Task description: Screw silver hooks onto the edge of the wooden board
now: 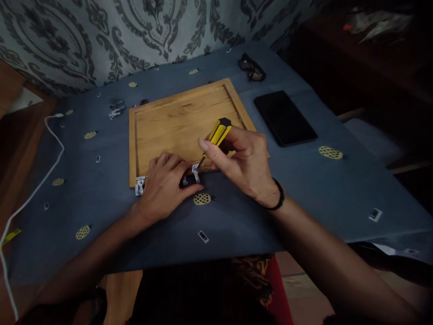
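A framed wooden panel (186, 122) lies on the blue patterned cloth. My right hand (241, 162) is closed round the yellow and black screwdriver (219, 133), its tip down on a metal hinge (195, 170) at the panel's near edge. Beside that hinge, my left hand (165, 183) rests over the near edge, thumb and fingers round a small black object (190, 181) under the hinge. Another metal hinge (140, 185) sits at the panel's near left corner, just left of my left hand.
Loose metal hinges (117, 108) lie beyond the panel on the left. A black tablet (285, 117) and dark glasses (252, 67) are on the right. A white cable (37, 187) runs down the left side of the cloth (237, 225).
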The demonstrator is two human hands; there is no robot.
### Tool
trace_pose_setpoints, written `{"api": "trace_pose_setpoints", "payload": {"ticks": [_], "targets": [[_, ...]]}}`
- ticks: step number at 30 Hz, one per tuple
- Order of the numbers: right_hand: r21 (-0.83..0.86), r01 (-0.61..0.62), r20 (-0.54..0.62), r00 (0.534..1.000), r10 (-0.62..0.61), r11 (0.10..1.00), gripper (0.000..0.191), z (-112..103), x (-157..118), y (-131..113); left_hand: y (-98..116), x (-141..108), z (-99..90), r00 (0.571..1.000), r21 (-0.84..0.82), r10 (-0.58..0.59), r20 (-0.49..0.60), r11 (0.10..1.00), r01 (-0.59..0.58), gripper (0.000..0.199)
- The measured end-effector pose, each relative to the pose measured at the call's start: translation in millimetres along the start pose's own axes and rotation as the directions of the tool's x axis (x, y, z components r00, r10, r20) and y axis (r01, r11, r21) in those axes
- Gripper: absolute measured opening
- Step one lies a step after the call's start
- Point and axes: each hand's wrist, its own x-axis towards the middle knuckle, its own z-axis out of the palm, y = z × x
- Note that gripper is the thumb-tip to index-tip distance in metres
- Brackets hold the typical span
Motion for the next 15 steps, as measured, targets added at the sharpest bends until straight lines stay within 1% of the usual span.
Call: {"api": "trace_pose_setpoints", "payload": {"ticks": [2, 5, 10, 15], "targets": [[0.007, -0.012, 0.002, 1.000, 0.012, 1.000, 0.034, 0.0, 0.0, -0.1, 0.1, 0.3, -0.3, 1.000, -0.004, -0.002, 0.003, 1.000, 0.002, 0.041], [0.021, -0.015, 0.010, 1.000, 0.015, 1.000, 0.036, 0.2, 0.0, -0.5, 0.9, 1.2, -0.7, 1.000, -0.007, -0.015, 0.009, 1.000, 0.015, 0.037], [0.032, -0.009, 0.018, 1.000, 0.008, 0.999, 0.035, -0.5, -0.1, -2.6, 1.0, 2.5, -0.7, 1.000, -0.017, -0.019, 0.008, 1.000, 0.019, 0.034], [0.027, -0.030, -0.037, 0.999, 0.031, 0.999, 0.036, -2.0, -0.3, -4.4, 0.0, 2.0, 0.1, 1.000, -0.027, -0.016, 0.002, 1.000, 0.016, 0.035]]}}
